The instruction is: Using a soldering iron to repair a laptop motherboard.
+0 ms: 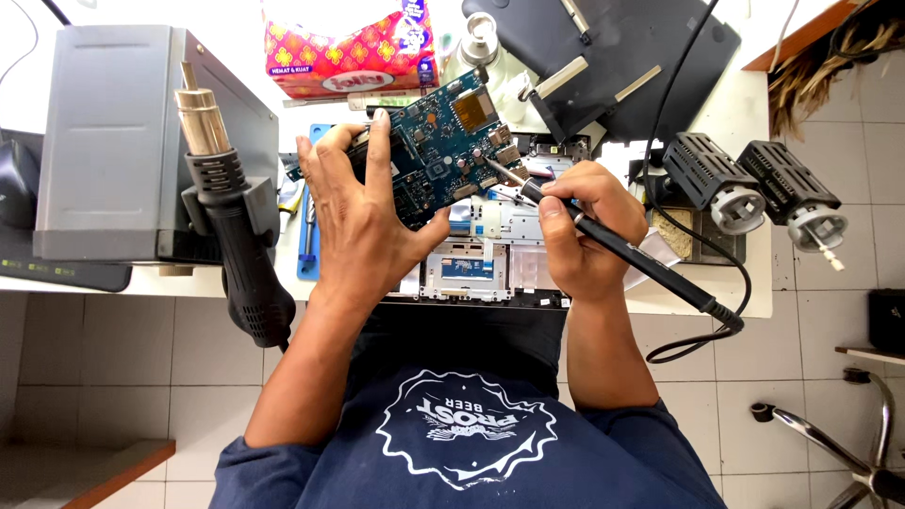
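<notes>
My left hand grips a blue circuit board by its left side and holds it tilted above an opened laptop chassis. My right hand holds a black soldering iron like a pen. Its metal tip touches the board near the right edge. The iron's black cable loops off the table's front edge.
A grey rework station stands at the left with a black hot-air gun hung on its side. A red tissue pack and a dark laptop lid lie at the back. Two black holders sit at the right.
</notes>
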